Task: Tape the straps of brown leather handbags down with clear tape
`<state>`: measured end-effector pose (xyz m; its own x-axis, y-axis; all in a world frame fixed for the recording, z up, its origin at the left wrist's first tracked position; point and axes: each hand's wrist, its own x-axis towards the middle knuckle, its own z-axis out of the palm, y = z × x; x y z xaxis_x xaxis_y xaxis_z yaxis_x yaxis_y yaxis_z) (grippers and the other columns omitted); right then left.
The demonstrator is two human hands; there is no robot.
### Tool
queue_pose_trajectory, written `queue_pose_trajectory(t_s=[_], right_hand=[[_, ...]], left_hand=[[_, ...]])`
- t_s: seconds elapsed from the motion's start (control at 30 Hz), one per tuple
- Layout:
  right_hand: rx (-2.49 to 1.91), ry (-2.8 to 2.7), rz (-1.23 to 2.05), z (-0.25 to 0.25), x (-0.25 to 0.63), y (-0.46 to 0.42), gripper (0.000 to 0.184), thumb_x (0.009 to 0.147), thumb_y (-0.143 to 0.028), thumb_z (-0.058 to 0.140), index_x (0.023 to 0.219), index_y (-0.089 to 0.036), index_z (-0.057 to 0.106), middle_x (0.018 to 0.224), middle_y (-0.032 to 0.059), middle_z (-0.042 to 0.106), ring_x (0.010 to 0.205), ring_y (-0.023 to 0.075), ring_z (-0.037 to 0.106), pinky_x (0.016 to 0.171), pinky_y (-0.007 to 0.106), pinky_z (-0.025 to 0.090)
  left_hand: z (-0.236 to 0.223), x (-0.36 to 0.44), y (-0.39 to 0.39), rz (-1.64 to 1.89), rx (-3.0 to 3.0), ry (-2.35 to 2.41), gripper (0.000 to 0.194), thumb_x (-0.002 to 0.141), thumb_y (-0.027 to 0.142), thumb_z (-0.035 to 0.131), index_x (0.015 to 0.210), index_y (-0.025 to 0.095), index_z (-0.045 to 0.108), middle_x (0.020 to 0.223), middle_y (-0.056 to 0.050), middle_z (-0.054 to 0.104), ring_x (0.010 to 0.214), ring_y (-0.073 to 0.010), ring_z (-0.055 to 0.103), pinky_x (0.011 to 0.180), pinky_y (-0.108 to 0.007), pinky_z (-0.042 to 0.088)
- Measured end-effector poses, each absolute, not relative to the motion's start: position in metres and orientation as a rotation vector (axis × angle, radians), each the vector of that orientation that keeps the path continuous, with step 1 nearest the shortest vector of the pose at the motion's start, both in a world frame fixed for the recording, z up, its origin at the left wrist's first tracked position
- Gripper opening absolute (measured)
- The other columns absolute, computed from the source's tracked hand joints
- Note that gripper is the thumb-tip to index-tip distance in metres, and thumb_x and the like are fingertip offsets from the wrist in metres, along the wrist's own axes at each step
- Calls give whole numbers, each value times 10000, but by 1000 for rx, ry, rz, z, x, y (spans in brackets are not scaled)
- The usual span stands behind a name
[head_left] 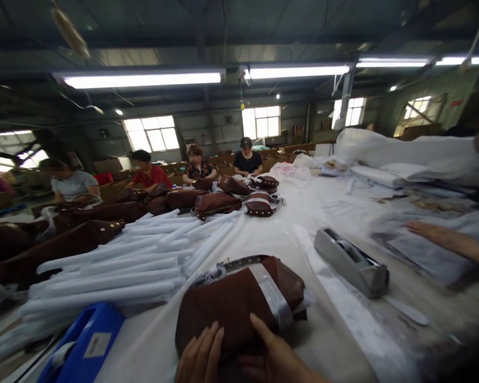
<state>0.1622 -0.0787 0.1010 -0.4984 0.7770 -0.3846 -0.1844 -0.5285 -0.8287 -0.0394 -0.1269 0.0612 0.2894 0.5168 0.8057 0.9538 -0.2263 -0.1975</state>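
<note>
A brown leather bag (223,298) lies on the table in front of me, with a pale wrapping band (269,292) around it and a studded strap (243,261) along its far side. My left hand (201,354) rests on the bag's near left part, fingers stretched out over the leather, its thumb hidden. My right hand (277,356) holds the near edge, thumb up against the front and the other fingers curled lower down, partly in shadow.
White rolls (115,266) lie piled at left, behind a blue tape dispenser (83,346). A grey tape dispenser (351,260) stands right of the bag. More brown bags (217,205) lie farther back. Another person's hand (443,236) reaches over plastic bags at right. Several people sit beyond.
</note>
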Motion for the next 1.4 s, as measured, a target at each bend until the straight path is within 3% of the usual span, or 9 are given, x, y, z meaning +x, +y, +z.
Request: queue_pose_trajectory(t_s=[0.1,0.2,0.4,0.53,0.63,0.77,0.97,1.27,1.4], right_hand=[[-1033,-793,2154,118,169,-85,627,876,-681,532,1208,-159,637,1132,123,727,897,195,737,868,327,581],[-1019,-1356,2016,130,205,-80,563,885,-641,565,1047,-126,723,950,114,760,847,215,734,825,336,580],[-1371,-2151,424,125,334,-50,263,973,-350,524,1093,-256,738,1163,56,729,1045,234,693,967,404,541],[-1506,-2309,-96,113,397,-26,292,931,-297,599,1191,-204,694,1359,126,622,1260,302,580,1046,496,499],[-1517,-2380,-107,101,413,-14,274,889,-326,667,1120,-192,727,1351,143,625,1292,333,552,1055,536,485],[-1486,-2305,-22,95,412,-1,211,945,-302,569,959,-247,772,1209,72,716,1186,262,639,1039,463,515],[-1435,-2166,66,111,385,-2,287,983,-354,499,999,-245,763,1181,52,731,1133,234,671,1041,424,511],[-1131,-2328,1014,140,324,-68,321,979,-445,510,1033,-260,766,1044,27,771,964,212,725,878,324,573],[-1404,-2133,479,110,315,-50,383,988,-441,474,1228,-232,687,1272,95,684,1188,269,636,1033,437,504]], left_hand=[[84,-39,-131,-772,-1956,-1356,690,876,3,438,1522,233,361,1339,-11,652,1156,-167,642,1225,-321,264],[89,-38,-130,-802,-1958,-1421,703,856,-4,468,1514,228,381,1348,-16,647,1160,-173,631,1182,-312,327],[75,-34,-133,-823,-1975,-1480,711,843,7,478,1505,252,399,1363,2,636,1186,-176,616,1162,-315,356],[72,-32,-131,-852,-1972,-1524,708,846,26,481,1509,258,391,1392,-8,613,1216,-188,604,1157,-334,367],[72,-32,-130,-880,-1970,-1537,707,845,37,494,1509,257,391,1387,-16,617,1225,-191,601,1152,-332,373],[72,-34,-132,-883,-1993,-1541,707,846,37,483,1509,266,390,1384,-9,619,1224,-192,604,1151,-342,376],[77,-32,-134,-942,-1954,-1550,717,837,28,486,1507,266,394,1374,-11,627,1211,-198,613,1141,-346,392],[78,-34,-133,-1110,-1801,-1692,702,813,38,551,1459,300,471,1327,-13,658,1151,-233,642,1078,-393,463],[80,-36,-134,-1191,-1713,-1737,713,787,23,583,1441,292,495,1278,-26,686,1114,-252,653,1031,-416,497]])
